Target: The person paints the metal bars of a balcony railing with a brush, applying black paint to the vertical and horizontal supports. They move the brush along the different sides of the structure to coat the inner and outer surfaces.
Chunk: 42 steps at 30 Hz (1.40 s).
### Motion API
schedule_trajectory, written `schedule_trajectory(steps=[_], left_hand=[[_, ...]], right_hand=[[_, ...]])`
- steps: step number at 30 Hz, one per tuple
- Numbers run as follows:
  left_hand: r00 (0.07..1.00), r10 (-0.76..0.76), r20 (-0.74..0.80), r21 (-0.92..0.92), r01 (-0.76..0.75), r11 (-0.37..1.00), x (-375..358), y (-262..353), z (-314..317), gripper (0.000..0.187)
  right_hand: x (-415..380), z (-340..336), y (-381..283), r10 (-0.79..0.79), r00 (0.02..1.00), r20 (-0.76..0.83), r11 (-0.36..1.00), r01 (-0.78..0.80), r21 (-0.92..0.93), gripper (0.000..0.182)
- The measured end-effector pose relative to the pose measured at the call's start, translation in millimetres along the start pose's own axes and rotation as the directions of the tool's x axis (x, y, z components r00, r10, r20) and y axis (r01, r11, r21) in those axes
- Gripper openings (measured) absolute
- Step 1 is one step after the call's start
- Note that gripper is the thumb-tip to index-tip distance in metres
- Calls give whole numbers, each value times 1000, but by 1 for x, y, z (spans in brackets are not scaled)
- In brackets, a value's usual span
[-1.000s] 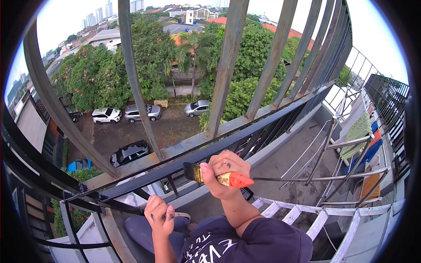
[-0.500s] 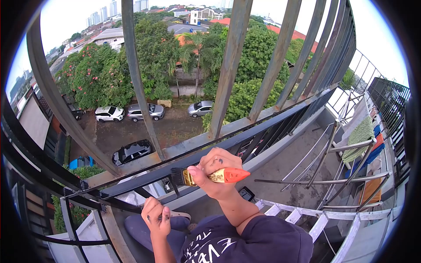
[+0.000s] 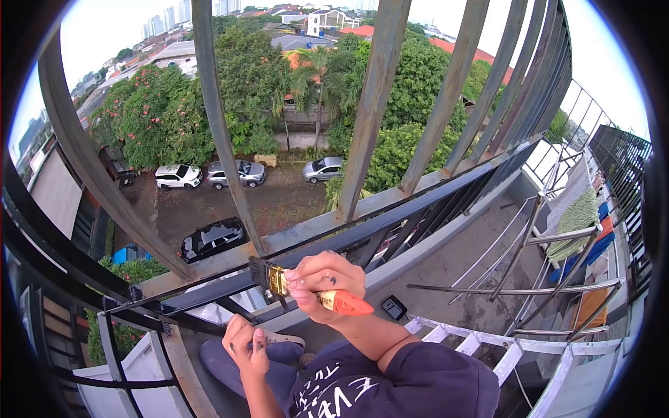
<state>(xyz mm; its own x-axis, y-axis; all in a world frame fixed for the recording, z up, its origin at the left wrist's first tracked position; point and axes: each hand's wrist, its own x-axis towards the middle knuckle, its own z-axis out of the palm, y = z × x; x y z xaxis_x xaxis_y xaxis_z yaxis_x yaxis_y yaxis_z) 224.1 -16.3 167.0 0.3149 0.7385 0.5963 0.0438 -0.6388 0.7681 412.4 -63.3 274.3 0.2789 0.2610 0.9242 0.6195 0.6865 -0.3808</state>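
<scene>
My right hand (image 3: 327,282) is closed around a paintbrush (image 3: 348,302) with an orange-tipped handle and a gold ferrule. Its dark bristles point up and left, against or just in front of the black rail (image 3: 223,287) of the metal railing; exact contact is hard to make out. Dark smudges mark the knuckles. Lower down, my left hand (image 3: 247,346) is a loose fist near my knee, thumb up, with dark stains on it. Nothing shows sticking out of it. Above the black rail runs a duller, rust-stained rail (image 3: 306,233) carrying upright bars (image 3: 373,104).
A white ladder (image 3: 509,362) stands at my right. Beyond it, a metal drying rack (image 3: 516,287) holds a green mat (image 3: 575,223) and cloths. A small dark object (image 3: 394,307) lies on the balcony floor. Outside the railing, cars stand far below.
My right hand has moved slightly left and down with the paintbrush. The brush now slants more, its handle end lower and bristles higher. My left hand has barely moved.
</scene>
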Motion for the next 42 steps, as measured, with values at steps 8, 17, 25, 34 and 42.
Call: schedule_trajectory(steps=[8, 17, 25, 34, 42], left_hand=[[1000, 15, 21, -44, -14, 999, 5, 3, 9, 41], [999, -38, 36, -96, 42, 995, 5, 7, 12, 40], [1000, -11, 24, -76, 12, 997, 8, 9, 6, 39], [998, -43, 35, -91, 46, 995, 6, 5, 4, 39], [997, -54, 57, -96, 59, 994, 8, 6, 5, 40]], right_hand=[[-3, 0, 21, -177, 984, 17, 984, 178, -25, 25], [5, 0, 15, -241, 964, 110, 970, 244, -18, 32], [1, 0, 16, -177, 984, 27, 966, 169, 196, 29], [-1, 1, 22, -95, 994, -55, 992, 99, 84, 27], [0, 1, 25, -90, 993, -71, 992, 96, 83, 25]])
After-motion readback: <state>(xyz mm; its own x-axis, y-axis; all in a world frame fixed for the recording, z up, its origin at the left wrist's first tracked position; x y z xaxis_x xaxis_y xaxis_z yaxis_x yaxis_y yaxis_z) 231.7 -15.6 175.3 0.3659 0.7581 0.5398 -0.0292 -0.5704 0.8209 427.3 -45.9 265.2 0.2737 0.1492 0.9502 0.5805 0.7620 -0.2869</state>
